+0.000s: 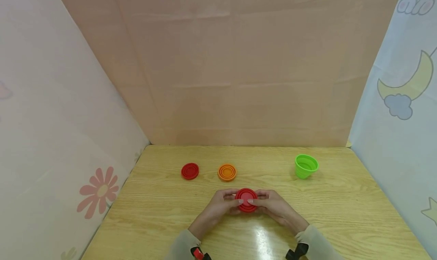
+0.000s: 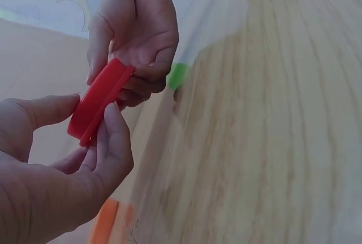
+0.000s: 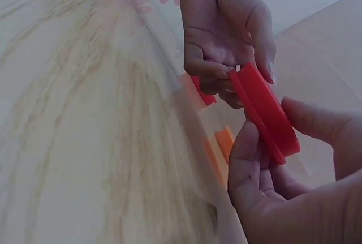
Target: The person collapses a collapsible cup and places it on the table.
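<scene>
A collapsible red silicone cup [image 1: 246, 195], pressed flat into a ringed disc, is held above the near middle of the table. My left hand [image 1: 222, 203] pinches its left side, thumb on the upper face and fingers beneath. On the opposite side my right hand [image 1: 274, 204] grips it the same way. Both wrist views show the red cup [image 2: 99, 103] edge-on as a short, thick disc with a protruding rim, tilted between the two hands. Fingers hide parts of its underside.
Beyond the hands lie a second flattened red cup [image 1: 189, 171] and a flattened orange cup [image 1: 227, 173]. A green cup [image 1: 305, 166] stands expanded at the back right. Printed side walls and a brown back panel [image 1: 246, 82] enclose the wooden table [image 1: 153, 203].
</scene>
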### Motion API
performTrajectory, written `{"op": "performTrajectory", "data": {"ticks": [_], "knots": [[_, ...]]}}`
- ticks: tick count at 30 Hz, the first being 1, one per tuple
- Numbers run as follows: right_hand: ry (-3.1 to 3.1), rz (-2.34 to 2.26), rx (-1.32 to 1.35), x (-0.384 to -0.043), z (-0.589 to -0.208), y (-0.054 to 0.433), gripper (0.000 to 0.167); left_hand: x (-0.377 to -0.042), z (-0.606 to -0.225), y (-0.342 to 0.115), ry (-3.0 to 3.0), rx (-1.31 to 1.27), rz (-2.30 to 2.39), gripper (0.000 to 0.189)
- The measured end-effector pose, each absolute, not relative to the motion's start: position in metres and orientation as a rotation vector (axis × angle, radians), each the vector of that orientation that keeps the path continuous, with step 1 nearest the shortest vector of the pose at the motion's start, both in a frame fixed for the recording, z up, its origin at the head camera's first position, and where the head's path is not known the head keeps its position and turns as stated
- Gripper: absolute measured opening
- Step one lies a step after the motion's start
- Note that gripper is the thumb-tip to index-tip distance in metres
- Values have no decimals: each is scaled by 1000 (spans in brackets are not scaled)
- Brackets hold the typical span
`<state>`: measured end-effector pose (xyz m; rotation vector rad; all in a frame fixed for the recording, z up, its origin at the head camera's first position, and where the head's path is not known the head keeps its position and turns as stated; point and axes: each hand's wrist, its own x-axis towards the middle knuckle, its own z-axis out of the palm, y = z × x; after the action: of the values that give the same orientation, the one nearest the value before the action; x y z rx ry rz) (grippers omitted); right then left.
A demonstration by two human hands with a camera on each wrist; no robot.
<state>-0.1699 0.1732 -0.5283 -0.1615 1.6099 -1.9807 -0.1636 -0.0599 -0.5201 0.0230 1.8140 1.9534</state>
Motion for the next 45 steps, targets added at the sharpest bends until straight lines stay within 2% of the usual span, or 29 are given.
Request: {"op": "performTrajectory", "data": {"ticks": [7,18,23,28,33,37,45], "knots": [[1666,-1957,-145,-168,-530,176,38,-164,-525,-58,1845,17,1933,38],[1711,-1941,-127,-165,-531,176,39,-160,-522,-54,1892,18,1915,42],[1744,-1922,-166,-164,-527,180,53,-164,-527,-58,1786,11,1962,42],[1882,-1858,-335,-164,-523,188,74,-168,-527,-63,1683,-9,1974,44],[1917,-1800,-473,-166,-520,190,82,-170,-523,-67,1595,-3,1969,43],[1948,-1771,-484,-165,-521,190,79,-170,-520,-67,1548,6,1969,41],[2028,-1764,-355,-161,-521,191,60,-168,-519,-65,1621,47,1914,38]]}}
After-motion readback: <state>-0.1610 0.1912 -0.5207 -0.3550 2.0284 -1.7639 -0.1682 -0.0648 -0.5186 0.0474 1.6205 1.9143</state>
